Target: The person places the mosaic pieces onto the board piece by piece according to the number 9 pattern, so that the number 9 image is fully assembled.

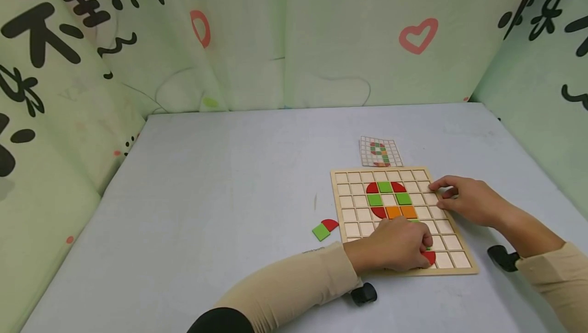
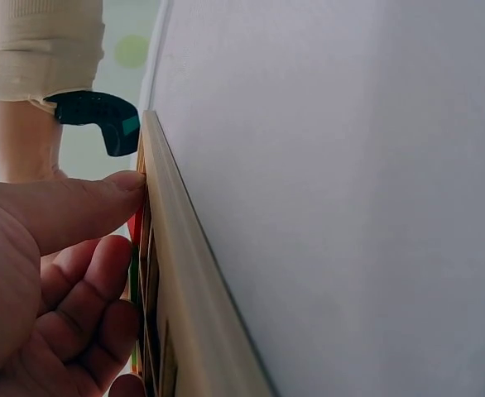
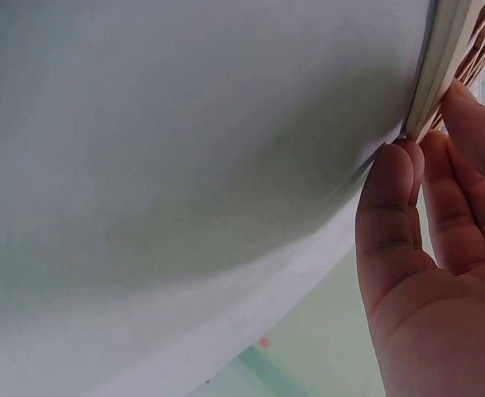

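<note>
A wooden grid board [image 1: 465, 270] lies flat on the table. Several red quarter-round, green square and orange square tiles [image 1: 393, 212] sit in its cells. My left hand [image 1: 397, 243] reaches over the lower rows, thumb and curled fingers around a red quarter-round tile [image 1: 430, 257] in the bottom row. In the left wrist view, the left thumb [image 2: 102, 203] meets the board's face and a bit of red shows beside it. At the board's right edge my right hand [image 1: 478, 200] holds the rim, its thumb [image 3: 474, 120] on the frame and index finger [image 3: 387, 190] against the side.
Left of the board lie a loose green square tile [image 1: 321, 232] and a red quarter-round tile [image 1: 329, 224]. A pattern card [image 1: 367, 154] with a small coloured grid rests behind the board. A pale printed curtain [image 1: 321, 42] surrounds the table [image 1: 229, 185].
</note>
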A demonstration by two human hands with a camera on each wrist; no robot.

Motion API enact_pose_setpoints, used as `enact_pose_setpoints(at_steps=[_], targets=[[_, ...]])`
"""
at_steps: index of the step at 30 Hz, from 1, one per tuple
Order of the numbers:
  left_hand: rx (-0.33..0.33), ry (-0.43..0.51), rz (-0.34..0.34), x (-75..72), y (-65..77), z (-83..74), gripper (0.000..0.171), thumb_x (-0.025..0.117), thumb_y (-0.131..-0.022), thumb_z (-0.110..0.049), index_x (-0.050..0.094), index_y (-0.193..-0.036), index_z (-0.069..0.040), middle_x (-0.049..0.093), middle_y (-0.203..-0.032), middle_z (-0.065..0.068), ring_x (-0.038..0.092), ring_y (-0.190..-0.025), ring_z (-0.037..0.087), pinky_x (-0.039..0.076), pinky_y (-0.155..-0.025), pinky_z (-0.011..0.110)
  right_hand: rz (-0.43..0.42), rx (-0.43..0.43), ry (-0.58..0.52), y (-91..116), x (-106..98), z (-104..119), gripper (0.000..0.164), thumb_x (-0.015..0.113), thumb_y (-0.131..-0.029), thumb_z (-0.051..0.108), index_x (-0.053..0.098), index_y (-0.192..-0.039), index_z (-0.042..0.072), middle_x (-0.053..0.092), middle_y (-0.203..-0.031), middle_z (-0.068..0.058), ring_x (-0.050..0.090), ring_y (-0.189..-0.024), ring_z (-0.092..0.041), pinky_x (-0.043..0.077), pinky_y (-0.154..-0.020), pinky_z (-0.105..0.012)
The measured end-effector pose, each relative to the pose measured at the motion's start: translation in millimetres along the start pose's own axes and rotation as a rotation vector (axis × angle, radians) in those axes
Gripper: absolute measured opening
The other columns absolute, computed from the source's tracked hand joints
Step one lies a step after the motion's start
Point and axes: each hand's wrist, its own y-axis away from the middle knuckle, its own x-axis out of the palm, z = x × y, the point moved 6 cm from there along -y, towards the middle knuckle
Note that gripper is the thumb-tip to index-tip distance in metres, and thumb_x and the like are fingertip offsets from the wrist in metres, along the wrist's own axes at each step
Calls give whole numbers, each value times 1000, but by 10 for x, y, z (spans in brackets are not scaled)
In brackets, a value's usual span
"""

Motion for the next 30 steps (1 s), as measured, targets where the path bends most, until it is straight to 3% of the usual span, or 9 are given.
enact_pose_setpoints(at_steps=[6,12,20,30], targets=[[0,-8,-5,0,-4,-4,20,76,-87,-41,68,-104,-33,51,-74,-27,42,-73,-8,31,-62,15,1,6,-1,-5,1,-2,36,69,-92,11,59,-123,-3,64,-106,-27,58,-99,-44,47,-79,-53],[44,31,8,-2,-3,-9,23,77,-88,-37,68,-109,-32,52,-80,-28,42,-76,-11,30,-65,13,1,10,-7,3,8,-9,35,69,-91,11,60,-122,-3,64,-106,-26,58,-99,-44,47,-79,-52],[132,51,85,19,-31,-52,37,74,-91,-35,64,-127,-35,61,-110,-32,45,-91,-13,30,-72,9,-1,1,1,9,2,6,34,69,-91,10,60,-122,-3,64,-106,-27,58,-100,-46,47,-81,-57],[148,37,106,45,-45,-55,30,72,-94,-31,67,-122,-38,60,-102,-32,44,-87,-13,29,-73,9,-1,0,-5,0,4,-10,34,69,-91,10,60,-122,-3,65,-106,-26,59,-99,-45,48,-80,-55]])
